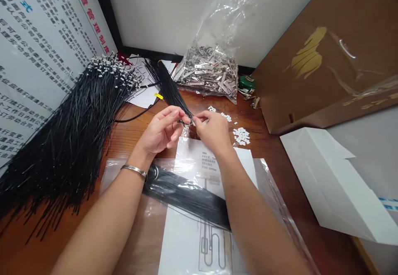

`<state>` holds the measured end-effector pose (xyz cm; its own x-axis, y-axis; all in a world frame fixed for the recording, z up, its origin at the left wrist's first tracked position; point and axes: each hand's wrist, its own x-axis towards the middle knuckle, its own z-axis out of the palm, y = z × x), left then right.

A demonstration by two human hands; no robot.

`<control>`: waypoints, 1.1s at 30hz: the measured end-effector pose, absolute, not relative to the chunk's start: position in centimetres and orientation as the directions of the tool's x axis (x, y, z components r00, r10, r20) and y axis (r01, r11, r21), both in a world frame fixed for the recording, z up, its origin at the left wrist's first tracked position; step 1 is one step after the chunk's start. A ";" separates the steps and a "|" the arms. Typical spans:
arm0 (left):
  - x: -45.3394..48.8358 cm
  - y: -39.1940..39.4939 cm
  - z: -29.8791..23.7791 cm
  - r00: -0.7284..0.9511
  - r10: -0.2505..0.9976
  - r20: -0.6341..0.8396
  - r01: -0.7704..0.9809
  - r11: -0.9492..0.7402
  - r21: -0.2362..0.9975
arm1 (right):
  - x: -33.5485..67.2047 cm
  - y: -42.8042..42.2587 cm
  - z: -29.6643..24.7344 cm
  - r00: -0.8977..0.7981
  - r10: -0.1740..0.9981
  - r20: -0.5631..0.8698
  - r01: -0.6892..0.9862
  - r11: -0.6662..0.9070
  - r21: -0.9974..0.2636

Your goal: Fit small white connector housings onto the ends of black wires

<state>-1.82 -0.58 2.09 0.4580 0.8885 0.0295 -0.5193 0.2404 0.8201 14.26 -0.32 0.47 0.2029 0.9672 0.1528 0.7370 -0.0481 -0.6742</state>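
Note:
A tied bundle of thin black wires (171, 86) runs toward me from the back of the table, its near ends lying between my hands. My left hand (164, 130) pinches a wire at those ends with thumb and forefinger, the other fingers loosely curled. From the other side, my right hand (214, 129) closes thumb and forefinger on the wire ends. Something small and pale shows by the right fingertips, too small to name. Below my hands, more black wires (189, 196) lie with a clear plastic bag (139, 229) and a printed drawing sheet (174, 242).
A large heap of black wires with white tips (81, 121) fills the left. A clear bag of metal pieces (208, 69) stands at the back, near a green tape measure (247, 82). Small white pieces (241, 136) lie right of my hands. A brown box (329, 51) and white carton (336, 188) border the right.

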 end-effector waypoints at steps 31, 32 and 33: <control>-0.6 -0.1 1.9 0.381 0.915 -0.133 -0.499 0.325 0.803 | 13.9 -0.4 1.7 0.028 0.996 0.089 -0.135 0.092 -0.986; -0.7 -0.2 1.8 0.401 0.908 -0.122 -0.474 0.320 0.820 | 14.0 -0.3 1.7 0.050 0.998 0.042 -0.161 0.049 -0.986; -0.7 -0.3 1.7 0.419 0.900 -0.118 -0.442 0.315 0.840 | 14.1 -0.1 1.6 0.067 0.998 0.002 -0.188 0.014 -0.982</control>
<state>-0.66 -0.32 1.70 0.4187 0.9005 -0.1178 -0.4423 0.3155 0.8395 14.08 -0.14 1.61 0.0665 0.9978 0.0017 -0.1885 0.0142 -0.9820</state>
